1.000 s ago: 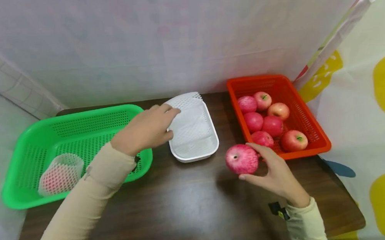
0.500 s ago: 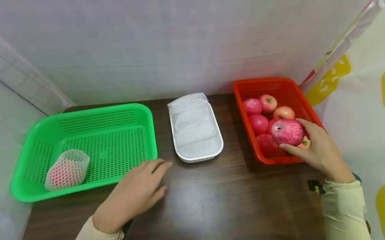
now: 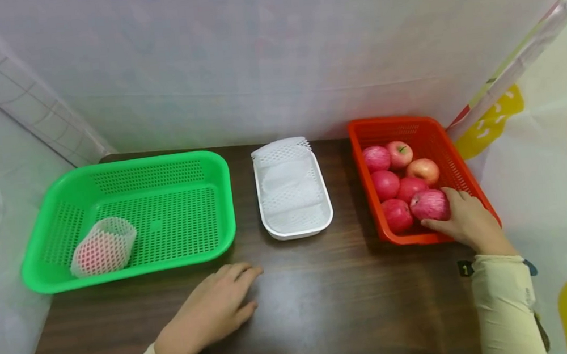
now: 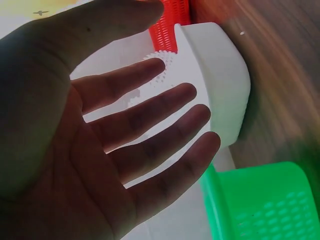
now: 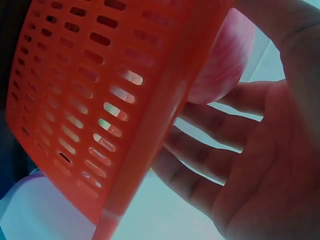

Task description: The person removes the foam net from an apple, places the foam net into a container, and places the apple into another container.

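Note:
In the head view my right hand (image 3: 472,224) holds a streaked pink-red apple (image 3: 429,205) between thumb and fingers. That apple is low inside the red basket (image 3: 389,239), near its front right corner. From the right wrist, the basket wall (image 5: 100,95) stands in front of my fingers, and part of the apple (image 5: 225,62) shows past its rim. My left hand (image 3: 207,315) hovers over the table in front of the green basket (image 3: 139,275), its fingers spread and holding nothing. The left wrist view shows the bare palm of this hand (image 4: 115,140).
A white tray (image 3: 299,233) with white foam net sleeves (image 3: 288,185) stands between the baskets. One apple in a foam net (image 3: 101,251) lies in the green basket. Several other apples (image 3: 385,184) sit in the red basket. Pale sheets (image 3: 252,60) enclose the dark wooden table (image 3: 327,309).
My right hand has carried the apple from above the table rightward and down into the red basket. The left hand has drawn back from the white tray toward the table's front.

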{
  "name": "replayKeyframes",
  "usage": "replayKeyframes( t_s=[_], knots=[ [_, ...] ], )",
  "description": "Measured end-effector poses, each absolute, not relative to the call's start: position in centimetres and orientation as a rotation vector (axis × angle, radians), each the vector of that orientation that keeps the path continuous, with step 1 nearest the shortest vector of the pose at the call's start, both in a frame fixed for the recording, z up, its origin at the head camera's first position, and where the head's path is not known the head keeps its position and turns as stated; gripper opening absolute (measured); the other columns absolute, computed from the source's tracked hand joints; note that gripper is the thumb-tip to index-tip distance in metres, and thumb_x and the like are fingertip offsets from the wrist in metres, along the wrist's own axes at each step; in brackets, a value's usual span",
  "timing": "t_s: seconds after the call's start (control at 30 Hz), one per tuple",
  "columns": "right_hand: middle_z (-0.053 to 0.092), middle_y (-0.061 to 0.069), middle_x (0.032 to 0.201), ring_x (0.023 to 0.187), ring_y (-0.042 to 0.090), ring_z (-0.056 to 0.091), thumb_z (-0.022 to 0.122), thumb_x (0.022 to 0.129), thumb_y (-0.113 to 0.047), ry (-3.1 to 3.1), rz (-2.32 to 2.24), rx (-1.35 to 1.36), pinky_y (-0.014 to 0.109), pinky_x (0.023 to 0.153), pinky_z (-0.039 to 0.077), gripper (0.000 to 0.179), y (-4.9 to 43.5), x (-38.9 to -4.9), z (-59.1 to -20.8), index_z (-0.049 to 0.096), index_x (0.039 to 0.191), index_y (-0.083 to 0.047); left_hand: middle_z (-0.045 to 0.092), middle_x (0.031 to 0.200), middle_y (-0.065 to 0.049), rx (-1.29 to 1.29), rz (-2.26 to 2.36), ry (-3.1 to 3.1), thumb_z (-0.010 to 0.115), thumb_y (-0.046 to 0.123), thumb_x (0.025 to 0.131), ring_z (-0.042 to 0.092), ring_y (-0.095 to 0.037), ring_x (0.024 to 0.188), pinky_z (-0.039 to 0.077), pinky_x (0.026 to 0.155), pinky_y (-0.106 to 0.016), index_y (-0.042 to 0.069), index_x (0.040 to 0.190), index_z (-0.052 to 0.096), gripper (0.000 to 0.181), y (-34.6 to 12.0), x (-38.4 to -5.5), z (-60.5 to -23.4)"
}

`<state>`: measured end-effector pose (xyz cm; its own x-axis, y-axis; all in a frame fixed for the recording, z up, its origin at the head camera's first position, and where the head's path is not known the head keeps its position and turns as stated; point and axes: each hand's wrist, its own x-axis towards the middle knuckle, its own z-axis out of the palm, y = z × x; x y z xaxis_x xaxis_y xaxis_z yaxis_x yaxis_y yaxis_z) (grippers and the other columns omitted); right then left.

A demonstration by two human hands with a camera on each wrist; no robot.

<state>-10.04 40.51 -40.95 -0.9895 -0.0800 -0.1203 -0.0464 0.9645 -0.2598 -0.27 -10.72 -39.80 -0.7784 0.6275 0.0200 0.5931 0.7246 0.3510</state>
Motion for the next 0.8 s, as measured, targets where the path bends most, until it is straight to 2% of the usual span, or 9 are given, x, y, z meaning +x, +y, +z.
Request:
replayKeyframes(
  t_s=[0.23, 0.4, 0.53, 0.7, 0.8],
  knots=[
    [0.051, 0.038, 0.118, 0.106, 0.054, 0.049, 0.08, 0.079, -0.053, 2.967, -0.359, -0.081, 0.07, 0.089, 0.041, 0.092, 40.7, -10.0, -41.2, 0.041, 0.132, 0.012, 0.061, 0.124, -0.015, 1.017, 0.544, 2.825, 0.078, 0.024, 0.086, 0.059, -0.032, 0.114, 0.051, 0.091, -0.049, 0.002, 0.131, 0.06, 0.053, -10.5, -0.2, -40.3],
    [0.045, 0.042, 0.126, 0.113, 0.058, 0.043, 0.077, 0.081, -0.052, 2.972, -0.338, -0.063, 0.072, 0.094, 0.036, 0.097, 40.3, -9.5, -40.5, 0.036, 0.139, 0.014, 0.061, 0.126, -0.014, 1.002, 0.551, 2.808, 0.078, 0.024, 0.087, 0.059, -0.031, 0.115, 0.05, 0.093, -0.05, 0.003, 0.132, 0.06, 0.053, -10.5, -0.3, -40.3],
    [0.041, 0.04, 0.133, 0.118, 0.058, 0.039, 0.075, 0.084, -0.052, 2.971, -0.357, -0.033, 0.074, 0.095, 0.034, 0.096, 39.0, -8.6, -39.2, 0.034, 0.145, 0.011, 0.061, 0.126, -0.015, 1.005, 0.545, 2.812, 0.078, 0.025, 0.087, 0.058, -0.032, 0.116, 0.049, 0.095, -0.05, 0.003, 0.132, 0.06, 0.053, -10.6, -0.5, -40.2],
    [0.044, 0.034, 0.136, 0.12, 0.053, 0.041, 0.077, 0.085, -0.047, 3.032, -0.417, -0.08, 0.073, 0.093, 0.038, 0.087, 36.4, -7.2, -37.8, 0.04, 0.145, 0.005, 0.062, 0.125, -0.015, 1.031, 0.544, 2.83, 0.078, 0.026, 0.087, 0.06, -0.031, 0.113, 0.05, 0.094, -0.048, 0.002, 0.132, 0.06, 0.054, -10.7, -0.7, -40.0],
    [0.051, 0.032, 0.131, 0.116, 0.05, 0.046, 0.081, 0.083, -0.038, 3.13, -0.477, -0.209, 0.07, 0.091, 0.042, 0.078, 34.6, -6.1, -37.5, 0.047, 0.14, 0.003, 0.062, 0.124, -0.014, 1.039, 0.548, 2.837, 0.078, 0.026, 0.088, 0.061, -0.03, 0.112, 0.051, 0.092, -0.046, 0.002, 0.132, 0.059, 0.054, -10.7, -0.8, -39.9]
  ],
)
